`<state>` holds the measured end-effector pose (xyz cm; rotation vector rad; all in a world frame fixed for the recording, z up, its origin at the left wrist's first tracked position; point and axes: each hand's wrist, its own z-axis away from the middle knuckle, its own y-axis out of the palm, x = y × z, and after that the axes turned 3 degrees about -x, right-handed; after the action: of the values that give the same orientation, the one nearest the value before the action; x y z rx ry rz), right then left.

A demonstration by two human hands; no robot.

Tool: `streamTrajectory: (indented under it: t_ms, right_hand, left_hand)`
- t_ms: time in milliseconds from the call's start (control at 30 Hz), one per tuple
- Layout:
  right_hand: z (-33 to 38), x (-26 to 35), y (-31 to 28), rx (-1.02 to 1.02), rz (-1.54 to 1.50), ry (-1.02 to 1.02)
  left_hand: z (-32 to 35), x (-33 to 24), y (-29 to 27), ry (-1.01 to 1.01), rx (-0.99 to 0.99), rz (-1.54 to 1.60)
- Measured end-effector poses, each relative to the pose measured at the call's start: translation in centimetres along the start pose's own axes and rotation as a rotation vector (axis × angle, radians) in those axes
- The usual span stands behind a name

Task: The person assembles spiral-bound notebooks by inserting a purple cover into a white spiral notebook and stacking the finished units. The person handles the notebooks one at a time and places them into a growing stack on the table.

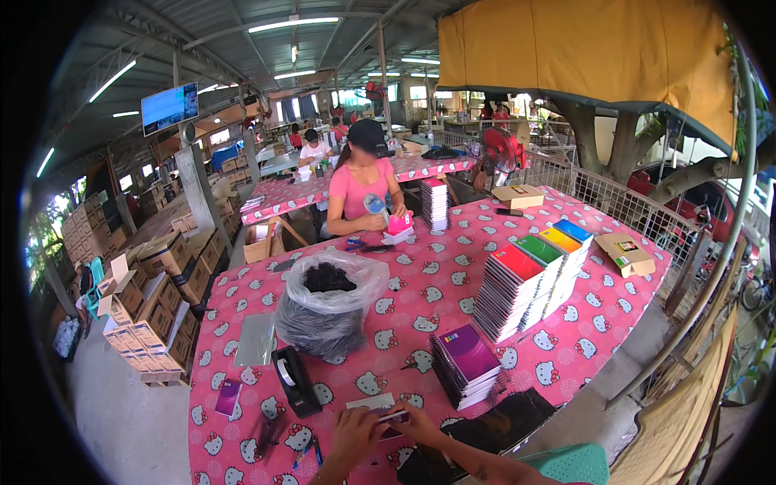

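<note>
Near the front edge of the table, my left hand (353,436) and my right hand (422,427) meet, fingers curled round a small dark notebook (394,418) with a pale edge. My fingers cover most of it. Just beyond them lies a whitish strip (372,402), perhaps part of the same item. To the right stands a stack of purple spiral notebooks (467,353). A black tape dispenser (296,384) sits to the left, and a single purple notebook (229,397) lies flat farther left.
A clear plastic bag of black material (327,303) stands mid-table. Taller red, green, yellow and blue notebook stacks (517,267) rise at right. A black sheet (509,420) lies near my right forearm. Across the table, a person in pink (364,182) handles pink notebooks (399,225).
</note>
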<state>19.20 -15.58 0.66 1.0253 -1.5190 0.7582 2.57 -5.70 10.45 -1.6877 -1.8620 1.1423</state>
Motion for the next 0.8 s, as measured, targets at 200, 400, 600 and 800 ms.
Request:
streamTrajectory:
  t_ms: [200,400,600,800]
  right_hand:
    - [-0.9,-0.5,1.1,-0.033,0.046,-0.147]
    - [-1.2,1.7,0.6,0.113,0.017,0.03]
    - [-1.6,2.6,2.0,0.214,0.038,0.035]
    - [-2.4,2.6,2.9,0.172,0.188,0.011]
  left_hand:
    - [5.4,1.4,3.5,-0.507,-0.327,0.353]
    - [6.2,3.8,1.9,-0.59,-0.282,0.451]
    - [15.2,17.3,-2.4,-0.618,-0.221,-0.428]
    - [15.8,18.2,-3.6,-0.537,-0.173,-0.511]
